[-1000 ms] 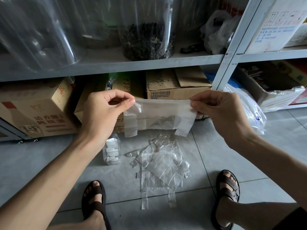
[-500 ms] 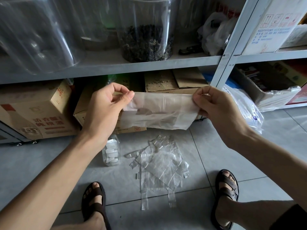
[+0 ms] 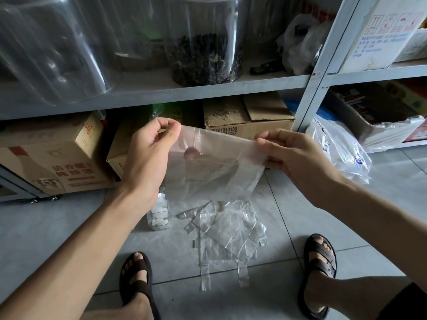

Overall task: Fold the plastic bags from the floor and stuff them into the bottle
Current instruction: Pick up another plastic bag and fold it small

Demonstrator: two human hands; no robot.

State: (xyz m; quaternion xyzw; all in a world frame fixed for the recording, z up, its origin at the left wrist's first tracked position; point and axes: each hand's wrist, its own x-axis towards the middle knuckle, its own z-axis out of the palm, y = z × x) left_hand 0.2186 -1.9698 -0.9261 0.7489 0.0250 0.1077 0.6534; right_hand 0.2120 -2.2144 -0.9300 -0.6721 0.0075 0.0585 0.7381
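While both hands pinch its top edge – left hand (image 3: 147,155) & right hand (image 3: 298,158) – a clear plastic bag (image 3: 215,167) hangs above the floor (image 3: 57,227). More bags (image 3: 228,234) lie flat below, w/ the bottle (image 3: 160,213) just beside them.

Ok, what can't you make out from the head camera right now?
Head view only.
The bottle: top and mouth hidden behind the left hand wrist and the held bag.
The floor bags: clear layers overlap, count unreadable.
The held bag: fold lines lost in see-through film.
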